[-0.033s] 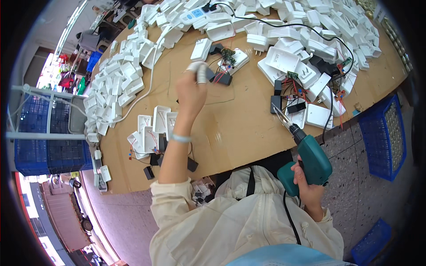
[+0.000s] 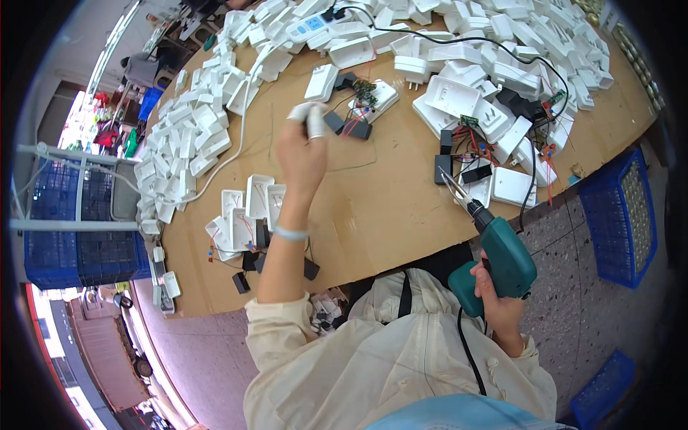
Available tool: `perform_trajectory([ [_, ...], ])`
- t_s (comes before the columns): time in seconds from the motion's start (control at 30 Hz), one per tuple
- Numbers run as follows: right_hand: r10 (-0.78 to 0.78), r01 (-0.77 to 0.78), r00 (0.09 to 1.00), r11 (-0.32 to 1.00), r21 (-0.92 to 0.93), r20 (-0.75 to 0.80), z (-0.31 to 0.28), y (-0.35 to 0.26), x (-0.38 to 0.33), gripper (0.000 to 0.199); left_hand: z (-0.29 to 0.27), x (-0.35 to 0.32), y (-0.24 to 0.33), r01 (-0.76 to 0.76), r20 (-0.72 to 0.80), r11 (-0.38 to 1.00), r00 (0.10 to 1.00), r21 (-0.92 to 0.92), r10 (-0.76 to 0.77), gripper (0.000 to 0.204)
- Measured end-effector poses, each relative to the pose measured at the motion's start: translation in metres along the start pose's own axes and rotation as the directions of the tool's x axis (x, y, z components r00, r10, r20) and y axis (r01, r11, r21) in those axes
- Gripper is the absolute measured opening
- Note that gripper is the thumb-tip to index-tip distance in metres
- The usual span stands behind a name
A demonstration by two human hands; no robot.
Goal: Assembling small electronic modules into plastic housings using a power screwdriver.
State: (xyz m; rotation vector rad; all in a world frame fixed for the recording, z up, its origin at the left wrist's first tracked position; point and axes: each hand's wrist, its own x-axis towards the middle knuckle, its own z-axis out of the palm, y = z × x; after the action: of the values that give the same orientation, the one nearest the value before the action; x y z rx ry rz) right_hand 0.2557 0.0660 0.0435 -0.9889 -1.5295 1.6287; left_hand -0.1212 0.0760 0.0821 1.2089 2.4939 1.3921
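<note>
My right hand (image 2: pixel 501 308) is wrapped round the handle of a green soldering gun (image 2: pixel 507 258). The gun's metal tip points up and left, close to a black block (image 2: pixel 443 170) among wired parts and white housings. Further left, my left hand (image 2: pixel 302 154) is raised over the cardboard with curled fingers, white coverings on some fingertips. Whatever those fingers hold, if anything, is hidden. Just right of it lie black blocks (image 2: pixel 355 127) with red wires, a green circuit board (image 2: pixel 365 92) and a white housing (image 2: pixel 322 82).
White plastic housings (image 2: pixel 197 132) are heaped along the left and far sides, with a power strip (image 2: pixel 307 27) among them. Open housings with wired parts (image 2: pixel 244 233) lie near my left forearm. A black cord (image 2: pixel 466 41) crosses the right side. Blue crates (image 2: pixel 618 222) stand right of the table.
My left hand has shifted slightly left, away from the black blocks, and shows more sharply. My right hand and the soldering gun stay in place.
</note>
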Motion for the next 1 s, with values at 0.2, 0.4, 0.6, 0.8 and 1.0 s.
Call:
perform_trajectory([
  [0.2, -0.056, 0.057, 0.993, 0.998, 0.007, -0.102, -0.013, 0.000, 0.013, 0.029, 0.025, -0.025, 0.057, -0.188, 0.198, 0.966, 0.955, -0.178, 0.223, 0.016],
  [0.4, -0.168, 0.169, 0.934, 0.985, -0.025, -0.317, -0.015, -0.013, 0.018, 0.025, 0.113, 0.028, 0.035, -0.060, 0.382, 0.994, 0.924, 0.090, 0.021, 0.022],
  [0.6, -0.215, 0.208, 0.886, 0.976, -0.063, -0.412, -0.034, -0.004, 0.007, 0.024, 0.161, 0.020, 0.061, 0.009, 0.282, 0.997, 0.959, 0.081, -0.032, 0.024],
  [0.8, -0.242, 0.234, 0.919, 0.970, -0.065, -0.310, -0.036, -0.005, 0.015, 0.025, 0.116, 0.019, 0.064, -0.160, 0.073, 0.974, 0.986, 0.160, 0.150, 0.013],
  [1.0, -0.218, 0.206, 0.925, 0.976, -0.071, -0.311, -0.031, -0.005, 0.019, 0.026, 0.057, -0.042, 0.060, -0.572, 0.260, 0.598, 0.808, 0.561, 0.529, 0.006],
])
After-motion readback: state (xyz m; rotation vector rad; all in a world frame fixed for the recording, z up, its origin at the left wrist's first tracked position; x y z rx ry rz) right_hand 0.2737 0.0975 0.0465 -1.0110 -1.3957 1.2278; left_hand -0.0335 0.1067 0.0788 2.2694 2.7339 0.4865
